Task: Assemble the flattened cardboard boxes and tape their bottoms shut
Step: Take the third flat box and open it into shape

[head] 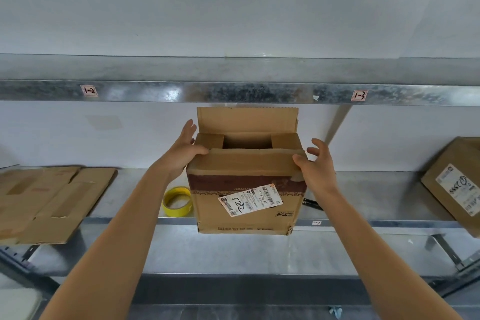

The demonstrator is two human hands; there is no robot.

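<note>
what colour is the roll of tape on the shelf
Yellow: the tape roll shows clearly in the head view.

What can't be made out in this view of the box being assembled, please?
All head view.
The box: underside faces away, so taping is hidden.
The yellow tape roll: partly behind the box.
A dark object by the right hand: mostly behind the wrist, unidentifiable.
The shipping label: print too small.
A second box, far right: cut off by the frame edge.

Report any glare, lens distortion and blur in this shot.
Head view: bright glare patches on the upper shelf rail; head view: wide-angle stretch widens the forearms toward the bottom corners; head view: light is soft and even, shadows faint; head view: fine print on the shipping label of the box is too soft to read.
</note>
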